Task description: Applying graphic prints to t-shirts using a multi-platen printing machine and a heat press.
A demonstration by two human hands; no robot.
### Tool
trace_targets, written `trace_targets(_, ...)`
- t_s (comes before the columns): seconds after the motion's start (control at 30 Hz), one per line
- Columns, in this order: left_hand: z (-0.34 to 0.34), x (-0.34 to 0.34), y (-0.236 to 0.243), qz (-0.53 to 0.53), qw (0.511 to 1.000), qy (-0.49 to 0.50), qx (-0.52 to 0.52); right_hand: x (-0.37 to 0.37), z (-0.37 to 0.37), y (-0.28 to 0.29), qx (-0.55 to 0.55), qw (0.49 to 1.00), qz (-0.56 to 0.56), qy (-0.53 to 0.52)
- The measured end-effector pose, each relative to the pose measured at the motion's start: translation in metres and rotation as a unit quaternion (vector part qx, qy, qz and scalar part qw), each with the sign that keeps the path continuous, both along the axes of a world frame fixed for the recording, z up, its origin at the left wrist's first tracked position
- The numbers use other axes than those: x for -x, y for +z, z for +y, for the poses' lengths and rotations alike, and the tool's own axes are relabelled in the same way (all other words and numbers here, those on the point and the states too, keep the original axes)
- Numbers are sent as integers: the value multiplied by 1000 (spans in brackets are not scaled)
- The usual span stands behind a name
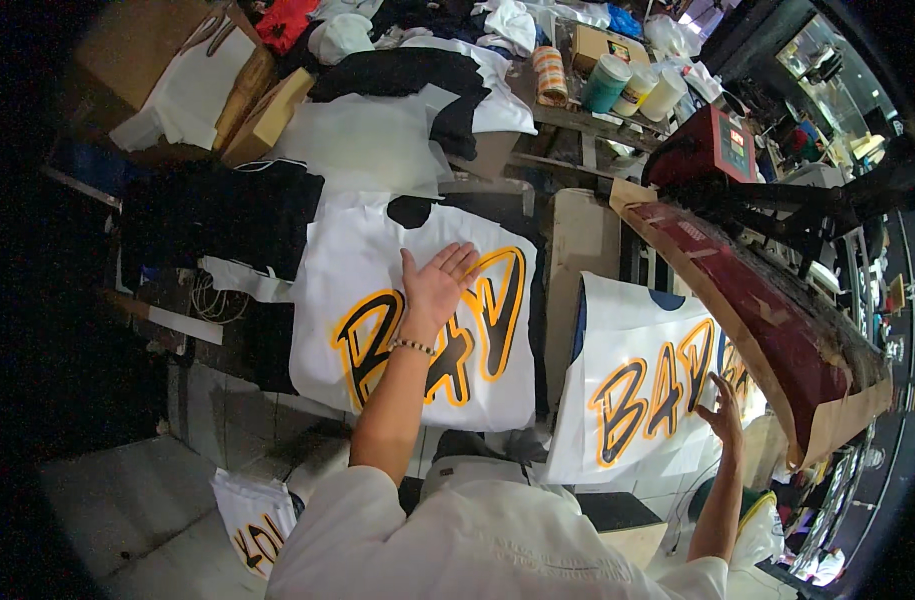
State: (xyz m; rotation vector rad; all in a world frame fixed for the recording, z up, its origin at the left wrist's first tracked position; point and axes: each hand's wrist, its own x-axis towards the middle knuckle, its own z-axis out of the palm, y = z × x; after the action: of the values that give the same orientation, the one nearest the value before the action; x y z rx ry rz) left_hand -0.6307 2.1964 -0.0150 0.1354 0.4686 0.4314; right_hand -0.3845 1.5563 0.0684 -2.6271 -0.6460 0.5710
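A white shirt (322, 270) with large black lettering outlined in orange lies spread in front of me. My left hand (440, 285) is over its print, palm up with the fingers stretched out, holding nothing; a beaded bracelet circles the wrist. To the right, a second white shirt (577, 430) with the same style of print lies on the heat press, its neck opening dark blue. My right hand (722, 412) is at the right end of that print, thumb and fingers apart and bent. Whether its fingertips touch the cloth, I cannot tell.
The press's raised red upper plate (747, 300), edged with brown paper, slants close by my right hand. Its red control box (712, 145) stands behind. Translucent sheets (357, 140) and dark garments (217, 215) lie beyond the first shirt. Several tubs (607, 80) stand at the back right.
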Motion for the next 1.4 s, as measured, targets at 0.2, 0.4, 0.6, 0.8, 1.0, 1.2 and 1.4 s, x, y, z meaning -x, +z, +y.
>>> trace_targets(0.2, 0, 2, 0, -5, 1000, -3, -29, 0, -2, -4, 1, 1000, -4, -1)
trace_targets(0.4, -4, -5, -8, -15, 1000, -20, -10, -2, -21, -8, -2, 1000, -12, -18)
trace_targets(0.6, 11, 11, -19, 56, 993, 47, -88, 5, 27, -7, -39, 999, 24, -6)
trace_targets(0.8, -130, -57, 39, -14, 989, -83, -121, 3, 12, -17, -31, 999, -21, -10)
trace_targets(1.0, -301, -126, 69, -46, 969, -236, -55, 14, 18, 1, -76, 996, -46, 19)
trace_targets(1.2, -346, -177, 62, -38, 984, -167, -37, 19, 21, -6, -91, 993, -75, 5)
trace_targets(1.4, -360, -197, 60, -7, 989, -144, -38, 24, 21, -12, -107, 985, -136, -5)
